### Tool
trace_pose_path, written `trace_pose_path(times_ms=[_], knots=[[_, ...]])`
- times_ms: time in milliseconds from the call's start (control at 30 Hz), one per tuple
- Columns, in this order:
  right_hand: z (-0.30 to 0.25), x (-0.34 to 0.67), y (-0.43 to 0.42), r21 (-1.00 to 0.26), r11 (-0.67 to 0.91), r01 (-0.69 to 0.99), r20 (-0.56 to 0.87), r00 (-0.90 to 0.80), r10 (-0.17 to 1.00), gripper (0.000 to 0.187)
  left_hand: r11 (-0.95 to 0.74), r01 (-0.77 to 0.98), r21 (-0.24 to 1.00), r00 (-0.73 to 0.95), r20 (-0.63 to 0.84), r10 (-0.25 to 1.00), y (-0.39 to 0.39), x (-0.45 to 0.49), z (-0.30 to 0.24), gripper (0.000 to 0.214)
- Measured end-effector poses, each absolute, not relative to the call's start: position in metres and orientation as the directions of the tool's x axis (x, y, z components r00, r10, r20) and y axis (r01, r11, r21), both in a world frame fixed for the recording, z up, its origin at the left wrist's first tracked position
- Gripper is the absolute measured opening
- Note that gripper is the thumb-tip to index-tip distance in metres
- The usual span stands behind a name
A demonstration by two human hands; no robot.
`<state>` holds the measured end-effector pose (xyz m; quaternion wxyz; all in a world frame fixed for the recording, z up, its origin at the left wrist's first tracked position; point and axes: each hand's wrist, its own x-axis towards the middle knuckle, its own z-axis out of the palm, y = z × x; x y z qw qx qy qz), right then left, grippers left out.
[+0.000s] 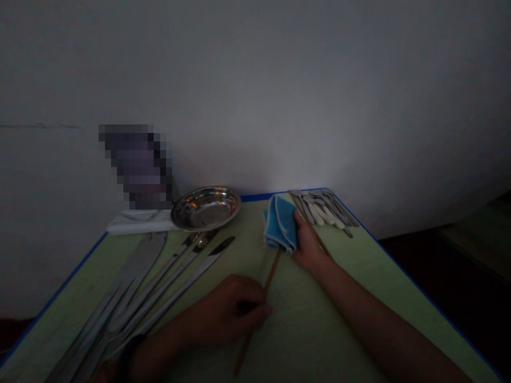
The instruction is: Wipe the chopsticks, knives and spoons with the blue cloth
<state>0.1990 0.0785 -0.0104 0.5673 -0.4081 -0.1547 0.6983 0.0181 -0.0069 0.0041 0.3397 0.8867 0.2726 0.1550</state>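
My left hand (229, 308) is closed round a long thin wooden stick (270, 279), gripping it near its lower half on the green table (351, 276). My right hand (309, 242) holds a blue cloth (280, 224) wrapped round the stick's far end. The stick's far tip is hidden inside the cloth.
Several long metal utensils (151, 287) lie fanned out at the left. A shiny steel bowl (205, 207) stands at the back beside a folded white cloth (138, 221). A row of small spoons and cutlery (325, 208) lies at the back right. A wall rises just behind the table.
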Motion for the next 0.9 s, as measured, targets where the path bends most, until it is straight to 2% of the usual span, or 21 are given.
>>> trace_pose_path(times_ms=[233, 433, 600, 767, 900], knots=[[-0.004, 0.199, 0.079, -0.661, -0.291, -0.692, -0.432, 0.033, 0.901, 0.028, -0.599, 0.387, 0.701, 0.797, 0.073, 0.600, -0.007, 0.019, 0.004, 0.033], [-0.013, 0.199, 0.077, -0.688, -0.292, -0.665, -0.336, -0.066, 0.940, 0.026, -0.465, 0.374, 0.803, 0.781, -0.002, 0.624, -0.004, 0.020, 0.003, 0.031], [-0.016, 0.200, 0.075, -0.733, -0.292, -0.614, -0.232, -0.178, 0.956, 0.021, -0.465, 0.357, 0.810, 0.765, 0.033, 0.644, -0.005, 0.021, 0.001, 0.026], [-0.012, 0.195, 0.069, -0.800, -0.269, -0.536, -0.198, -0.187, 0.962, 0.013, -0.436, 0.384, 0.814, 0.749, 0.001, 0.663, -0.004, 0.023, 0.003, 0.026], [-0.012, 0.193, 0.068, -0.822, -0.267, -0.503, -0.196, -0.191, 0.962, 0.014, -0.454, 0.392, 0.800, 0.758, -0.001, 0.652, -0.004, 0.023, 0.004, 0.027]])
